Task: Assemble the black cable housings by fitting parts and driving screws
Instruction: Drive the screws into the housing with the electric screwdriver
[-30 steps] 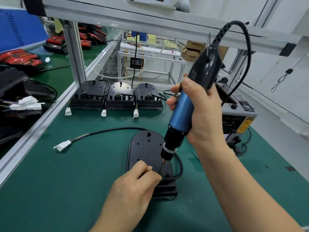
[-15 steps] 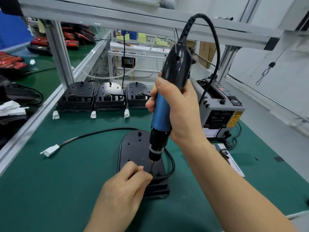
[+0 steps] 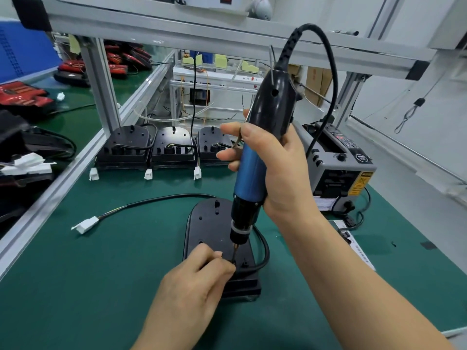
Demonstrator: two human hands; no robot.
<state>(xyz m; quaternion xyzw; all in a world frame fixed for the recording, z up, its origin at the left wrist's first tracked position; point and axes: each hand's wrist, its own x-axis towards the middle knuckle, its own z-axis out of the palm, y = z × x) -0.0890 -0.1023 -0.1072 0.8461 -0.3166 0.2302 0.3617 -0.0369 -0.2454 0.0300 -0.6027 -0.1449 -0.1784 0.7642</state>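
You're seating a screw, lower centre: right hand (image 3: 280,173) gripping the screwdriver (image 3: 250,173), left hand (image 3: 194,281) apparently pinching that screw on the housing (image 3: 209,223). Next, press straight down.

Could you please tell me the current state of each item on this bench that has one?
Black housing: lying flat on the green mat, under the bit.
Electric screwdriver: upright, gripped by the right hand, bit down at the housing.
Left hand: fingertips pinched at the bit's tip; what they hold is hidden.
White connector: unplugged, lying loose on the mat.
Three rear housings: lined up in a row, untouched.
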